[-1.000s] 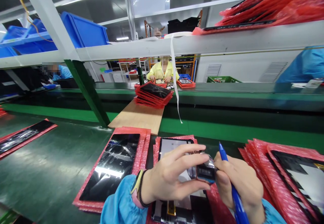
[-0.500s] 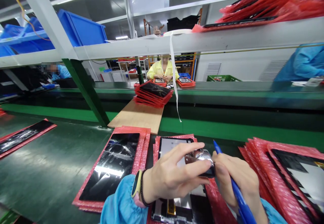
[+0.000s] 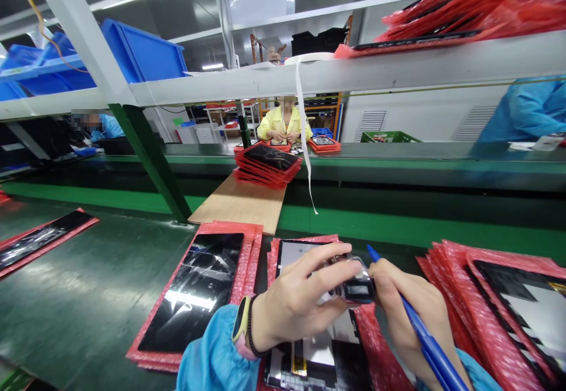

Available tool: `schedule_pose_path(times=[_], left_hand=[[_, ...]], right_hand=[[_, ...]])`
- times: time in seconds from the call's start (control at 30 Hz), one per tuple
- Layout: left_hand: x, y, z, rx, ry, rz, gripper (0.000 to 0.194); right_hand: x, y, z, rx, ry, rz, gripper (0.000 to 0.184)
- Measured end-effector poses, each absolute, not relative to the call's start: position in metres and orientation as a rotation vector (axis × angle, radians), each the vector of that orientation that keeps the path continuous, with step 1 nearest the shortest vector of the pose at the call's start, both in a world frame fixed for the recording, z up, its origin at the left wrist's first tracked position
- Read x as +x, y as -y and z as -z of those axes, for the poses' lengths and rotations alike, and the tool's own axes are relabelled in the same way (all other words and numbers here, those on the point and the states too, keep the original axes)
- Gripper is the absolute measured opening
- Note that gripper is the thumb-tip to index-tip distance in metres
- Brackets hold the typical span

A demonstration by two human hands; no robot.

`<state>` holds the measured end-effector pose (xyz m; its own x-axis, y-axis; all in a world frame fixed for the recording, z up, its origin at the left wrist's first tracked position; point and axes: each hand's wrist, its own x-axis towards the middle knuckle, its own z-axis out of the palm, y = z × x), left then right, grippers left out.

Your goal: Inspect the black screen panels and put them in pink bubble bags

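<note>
Well, from where I stand I see 2 bare hands close together at the lower middle of the frame, with a small shiny device (image 3: 359, 288) between them. It sits in the left hand (image 3: 296, 299), whose fingers and thumb are clamped on it; a dark window shows on its near side. The right hand (image 3: 415, 305) is curled round a blue pen (image 3: 427, 341), which points toward the upper left and runs down to the bottom edge. That hand comes right up to the device's right side, though I can't tell whether it grips it too.

Below the hands, at bottom centre, lies a flat panel (image 3: 321, 352) with white and black areas and a gold-coloured patch, on red bubble wrap (image 3: 380, 350). Left of it, a glossy black panel (image 3: 194, 291) rests on more red wrap on the dark green workbench (image 3: 101, 279). At the lower right sits a stack of red-wrapped panels (image 3: 486, 314). Around the left wrist is a yellow-and-pink band (image 3: 241, 323).

Further back, near the centre, a red-edged pile (image 3: 267, 164) stands on a wooden board (image 3: 236, 205); beyond it is a person in yellow (image 3: 276, 122). Blue bins (image 3: 141, 52) fill the upper left.
</note>
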<state>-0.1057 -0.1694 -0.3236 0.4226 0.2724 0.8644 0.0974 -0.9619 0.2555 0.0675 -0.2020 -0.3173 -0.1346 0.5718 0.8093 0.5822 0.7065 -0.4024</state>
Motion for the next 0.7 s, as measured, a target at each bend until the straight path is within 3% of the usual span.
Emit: schedule_pose_path(times=[0.7], left_hand=[[-0.103, 0.172, 0.325, 2.462, -0.369, -1.728, 0.059]], right_hand=[[0.084, 0.219, 0.317, -1.079, 1.47, -0.04, 0.032]])
